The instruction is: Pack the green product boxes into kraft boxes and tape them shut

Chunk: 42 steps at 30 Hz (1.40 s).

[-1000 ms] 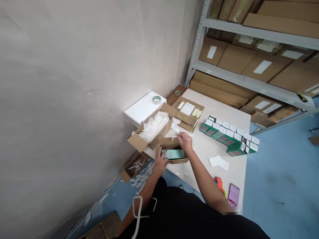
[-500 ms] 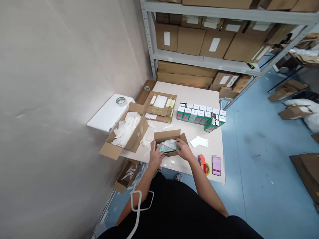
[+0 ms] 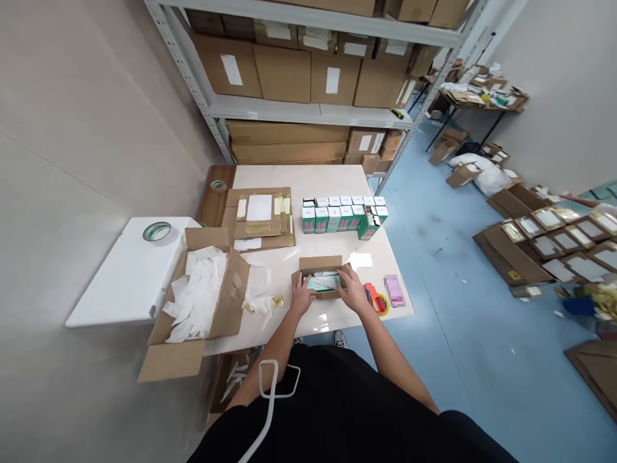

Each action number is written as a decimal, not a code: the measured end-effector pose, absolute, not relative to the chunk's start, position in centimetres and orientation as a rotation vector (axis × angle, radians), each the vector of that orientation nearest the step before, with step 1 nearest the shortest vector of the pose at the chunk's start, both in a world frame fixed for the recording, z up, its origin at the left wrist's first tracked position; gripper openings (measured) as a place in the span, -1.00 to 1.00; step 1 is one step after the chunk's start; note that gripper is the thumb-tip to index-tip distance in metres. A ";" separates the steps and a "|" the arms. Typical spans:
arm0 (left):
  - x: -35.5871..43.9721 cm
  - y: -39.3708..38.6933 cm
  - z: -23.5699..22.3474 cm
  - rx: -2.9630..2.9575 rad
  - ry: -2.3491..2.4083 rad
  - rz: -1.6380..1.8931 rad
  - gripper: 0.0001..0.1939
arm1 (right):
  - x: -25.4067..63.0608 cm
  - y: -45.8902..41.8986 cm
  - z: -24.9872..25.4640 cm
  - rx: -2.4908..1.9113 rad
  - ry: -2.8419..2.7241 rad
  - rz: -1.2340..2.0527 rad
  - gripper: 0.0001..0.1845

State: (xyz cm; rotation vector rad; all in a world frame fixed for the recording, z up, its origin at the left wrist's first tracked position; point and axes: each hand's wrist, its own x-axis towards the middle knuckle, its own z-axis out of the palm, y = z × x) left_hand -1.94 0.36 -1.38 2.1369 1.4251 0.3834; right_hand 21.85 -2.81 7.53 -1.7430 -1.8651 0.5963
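Observation:
A small open cardboard box (image 3: pixel 318 265) sits near the front edge of the white table (image 3: pixel 308 180), with a teal product box (image 3: pixel 322 283) inside it. My left hand (image 3: pixel 301 298) grips the cardboard box's left side, fingers curled. My right hand (image 3: pixel 351 290) holds its right side, fingers over the teal box. A white padding piece lies on top of the teal box.
A row of green-and-white boxes (image 3: pixel 342 213) stands mid-table. Flattened cartons (image 3: pixel 260 215) lie at the left, a large box of white padding (image 3: pixel 200 299) overhangs the table's corner. A tape dispenser (image 3: pixel 375 298) and phone (image 3: pixel 394 290) lie to the right. Shelving with cartons (image 3: pixel 289 71) stands behind.
My right hand brought a white padding piece from the big box down into the small box; both hands now hold the small box. The camera view swung to the right.

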 end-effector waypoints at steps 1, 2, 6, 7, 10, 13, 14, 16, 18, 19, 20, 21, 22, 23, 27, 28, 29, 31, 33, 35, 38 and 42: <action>-2.0 0.5 -2.1 2.109 1.412 0.354 -0.87 | 21.7 -3.2 7.2 -1.778 -1.854 0.606 -0.42; -2.2 0.4 -2.7 2.090 1.402 0.337 -0.85 | 21.5 -3.5 6.9 -1.812 -1.844 0.620 -0.42; -4.3 -0.8 -4.2 2.004 1.490 0.411 -0.51 | 21.0 -4.8 5.5 -1.927 -1.799 0.672 -0.36; -5.0 -1.1 -4.4 1.925 1.574 0.440 -0.35 | 21.0 -5.1 5.1 -1.955 -1.775 0.679 -0.33; -6.9 -1.5 -4.9 1.545 1.793 0.418 0.06 | 21.2 -5.7 3.8 -2.040 -1.674 0.684 -0.24; -7.7 -1.5 -4.9 1.385 1.784 0.419 0.10 | 22.0 -6.2 2.7 -2.102 -1.575 0.684 -0.22; -7.7 -1.4 -4.8 1.413 1.757 0.458 0.06 | 22.4 -6.4 2.3 -2.123 -1.544 0.693 -0.21; -7.3 -1.4 -4.5 1.539 1.651 0.529 -0.04 | 23.1 -6.8 1.7 -2.175 -1.481 0.735 -0.19; -6.7 -1.4 -4.3 1.684 1.492 0.475 -0.08 | 23.7 -7.2 1.2 -2.229 -1.429 0.799 -0.16; -6.4 -1.5 -4.3 1.744 1.422 0.393 -0.06 | 24.0 -7.3 1.0 -2.246 -1.417 0.833 -0.14; -6.1 -1.7 -4.4 1.788 1.378 0.293 -0.01 | 24.2 -7.3 0.7 -2.253 -1.419 0.865 -0.13; -5.8 -1.8 -4.5 1.815 1.364 0.193 0.05 | 24.3 -7.2 0.5 -2.250 -1.434 0.894 -0.11; -5.6 -2.0 -4.7 1.830 1.369 0.109 0.12 | 24.4 -7.1 0.3 -2.238 -1.461 0.917 -0.10; -5.4 -2.1 -4.8 1.842 1.382 0.048 0.17 | 24.4 -6.9 0.1 -2.220 -1.496 0.933 -0.10; -5.1 -1.9 -5.1 1.879 1.398 0.005 0.21 | 24.0 -5.5 -0.5 -2.083 -1.677 0.931 -0.05; -5.1 -1.7 -5.1 1.871 1.389 0.006 0.20 | 23.9 -5.2 -0.6 -2.036 -1.728 0.939 -0.02; -5.2 -1.4 -5.1 1.854 1.379 0.002 0.20 | 23.9 -5.0 -0.8 -1.997 -1.776 0.961 -0.01; -5.3 -0.9 -4.9 1.813 1.358 -0.020 0.22 | 23.9 -4.9 -1.2 -1.954 -1.867 1.045 -0.01; -5.5 -0.4 -4.8 1.778 1.338 -0.047 0.26 | 24.2 -5.2 -1.7 -1.947 -1.952 1.132 -0.01; -5.6 0.0 -4.8 1.743 1.316 -0.059 0.30 | 24.4 -5.6 -2.2 -1.938 -2.024 1.168 0.02; -6.0 0.3 -4.7 1.666 1.267 -0.020 0.29 | 24.6 -5.9 -2.5 -1.949 -2.034 1.133 -0.03; -7.0 1.1 -4.7 1.560 1.204 0.064 0.18 | 24.7 -5.6 -2.1 -1.967 -1.943 1.039 -0.27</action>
